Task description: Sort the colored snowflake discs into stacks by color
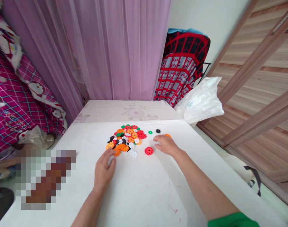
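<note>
A pile of notched plastic discs (129, 135) in orange, red, green, black and white lies toward the far part of the table. At the pile's near left edge is my left hand (105, 167), fingers bent and thumb apart, by an orange disc (122, 147); whether its fingertips touch the discs I cannot tell. To the right, my right hand (166, 145) hovers open with nothing in it. Just left of it lies a red disc (149, 151), apart from the pile. Beyond that hand are a black disc (158, 131), a small green disc (150, 132) and a partly hidden orange disc (167, 135).
A white cloth covers the table (139, 195). A white plastic bag (200, 101) stands at its far right edge. Purple curtains (125, 50) hang behind, and wooden cabinet doors (257, 85) rise on the right. A blurred patch hides something at the left.
</note>
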Available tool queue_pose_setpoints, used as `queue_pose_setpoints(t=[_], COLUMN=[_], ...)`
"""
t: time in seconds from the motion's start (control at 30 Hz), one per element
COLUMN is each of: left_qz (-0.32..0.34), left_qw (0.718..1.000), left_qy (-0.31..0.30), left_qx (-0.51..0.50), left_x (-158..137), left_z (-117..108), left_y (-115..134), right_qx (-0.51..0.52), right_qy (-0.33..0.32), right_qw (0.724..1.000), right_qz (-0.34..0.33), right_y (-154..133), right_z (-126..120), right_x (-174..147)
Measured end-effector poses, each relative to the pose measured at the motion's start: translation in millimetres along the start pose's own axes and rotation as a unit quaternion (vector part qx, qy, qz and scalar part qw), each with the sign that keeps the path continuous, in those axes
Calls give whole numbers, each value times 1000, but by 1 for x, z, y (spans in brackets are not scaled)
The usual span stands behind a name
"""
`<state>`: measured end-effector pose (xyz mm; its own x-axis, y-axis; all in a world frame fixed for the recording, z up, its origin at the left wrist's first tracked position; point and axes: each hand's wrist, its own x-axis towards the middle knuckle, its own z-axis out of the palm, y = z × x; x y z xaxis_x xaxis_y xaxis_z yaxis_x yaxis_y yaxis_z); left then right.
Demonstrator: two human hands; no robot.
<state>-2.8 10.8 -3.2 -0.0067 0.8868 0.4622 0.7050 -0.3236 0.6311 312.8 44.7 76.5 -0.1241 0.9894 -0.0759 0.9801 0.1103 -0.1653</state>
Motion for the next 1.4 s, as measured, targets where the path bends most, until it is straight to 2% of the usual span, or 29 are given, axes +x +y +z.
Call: queue_pose_setpoints(t=[0.27,0.4,0.57,1.07,1.23,1.4], left_qz=[1,1,-1,-6,-4,-9], left_qw=[1000,1000,1000,1000,1000,1000], left_qy=[3,3,4,4,7,6], left_qx=[-1,-8,-4,-11,-10,-12], left_x=[-1,-1,-1,0,0,-1], left_z=[2,3,2,2,2,3], left_y=[-2,-3,-2,0,0,0], right_qx=[-5,-22,3,83,89,90], right_qy=[26,19,7,45,51,55], right_qw=[996,993,995,995,994,994], right_qz=[-85,-114,-99,-41,-35,-34], right_y=[-59,-73,-73,-70,-73,-60], right_z=[6,16,26,39,41,33], right_x=[36,48,55,58,54,50])
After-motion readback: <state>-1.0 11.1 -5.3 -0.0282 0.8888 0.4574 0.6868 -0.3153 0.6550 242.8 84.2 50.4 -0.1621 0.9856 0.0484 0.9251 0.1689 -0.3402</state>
